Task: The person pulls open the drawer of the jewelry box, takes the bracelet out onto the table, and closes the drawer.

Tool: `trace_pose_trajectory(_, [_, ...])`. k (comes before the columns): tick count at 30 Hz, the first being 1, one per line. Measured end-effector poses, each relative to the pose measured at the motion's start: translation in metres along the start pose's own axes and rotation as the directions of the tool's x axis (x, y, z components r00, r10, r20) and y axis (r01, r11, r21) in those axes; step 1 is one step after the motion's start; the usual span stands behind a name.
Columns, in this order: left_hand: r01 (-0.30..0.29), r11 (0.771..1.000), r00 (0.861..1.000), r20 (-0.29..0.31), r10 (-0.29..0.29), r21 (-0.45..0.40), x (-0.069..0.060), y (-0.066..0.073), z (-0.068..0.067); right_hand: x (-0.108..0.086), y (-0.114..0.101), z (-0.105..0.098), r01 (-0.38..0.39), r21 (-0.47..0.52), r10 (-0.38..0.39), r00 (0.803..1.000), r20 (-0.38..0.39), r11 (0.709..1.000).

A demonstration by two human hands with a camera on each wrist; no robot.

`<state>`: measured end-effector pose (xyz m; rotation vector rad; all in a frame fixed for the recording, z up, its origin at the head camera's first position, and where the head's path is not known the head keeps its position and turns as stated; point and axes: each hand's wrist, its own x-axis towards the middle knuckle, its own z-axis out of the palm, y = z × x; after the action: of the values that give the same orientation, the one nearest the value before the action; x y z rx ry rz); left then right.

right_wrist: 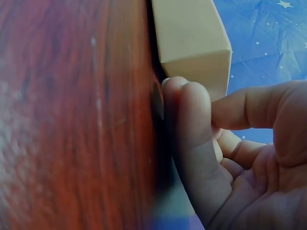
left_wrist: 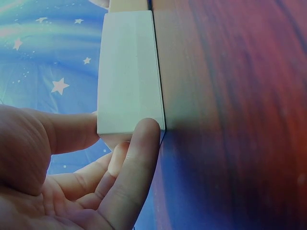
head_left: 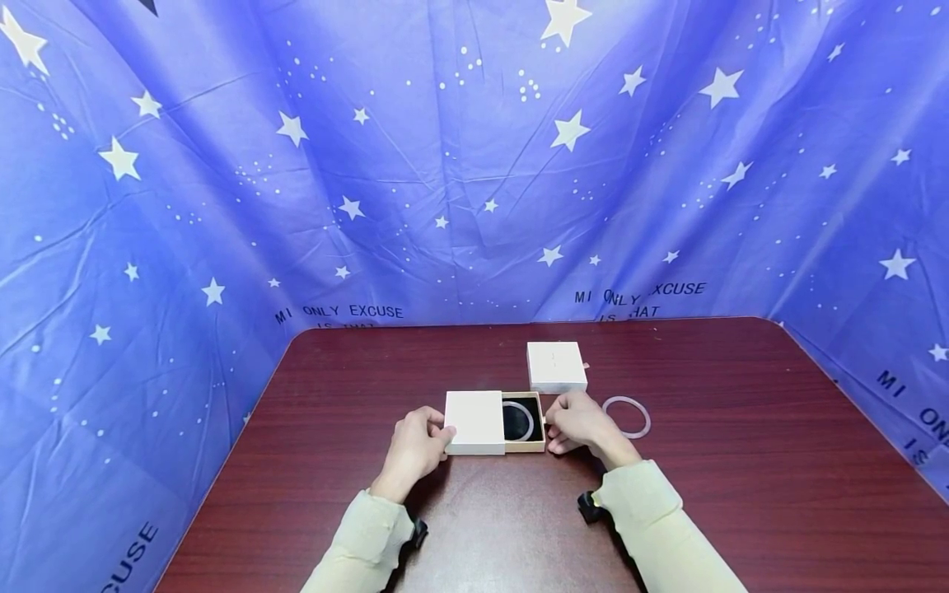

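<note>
A white box sleeve [head_left: 474, 422] lies flat on the table, its tan-edged drawer [head_left: 525, 447] slid partly out to the right. Inside the drawer, on black lining, rests a pale ring [head_left: 530, 422], partly covered by the sleeve. My left hand [head_left: 412, 447] grips the sleeve's left end between thumb and fingers; the left wrist view shows the fingers at the corner of the white sleeve [left_wrist: 128, 72]. At the drawer's right end, my right hand [head_left: 582, 424] pinches with thumb and fingers; the right wrist view shows them against the tan drawer end [right_wrist: 196, 72].
A second white box [head_left: 557, 366] with a small tab on its right side stands behind the drawer. Another pale ring [head_left: 648, 424] lies on the dark red table [head_left: 356, 371] to the right of my right hand. A blue star-patterned curtain [head_left: 474, 165] hangs around the table.
</note>
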<state>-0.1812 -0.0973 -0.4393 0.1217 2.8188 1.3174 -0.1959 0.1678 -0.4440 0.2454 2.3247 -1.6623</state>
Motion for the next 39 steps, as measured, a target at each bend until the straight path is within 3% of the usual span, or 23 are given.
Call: trace_pose_trajectory(39, [-0.018, 1.0, 1.0, -0.006, 0.018, 0.002, -0.0014, 0.0015, -0.0003, 0.0005, 0.0007, -0.0075, -0.018, -0.013, 0.019, 1.0, 0.006, 1.0])
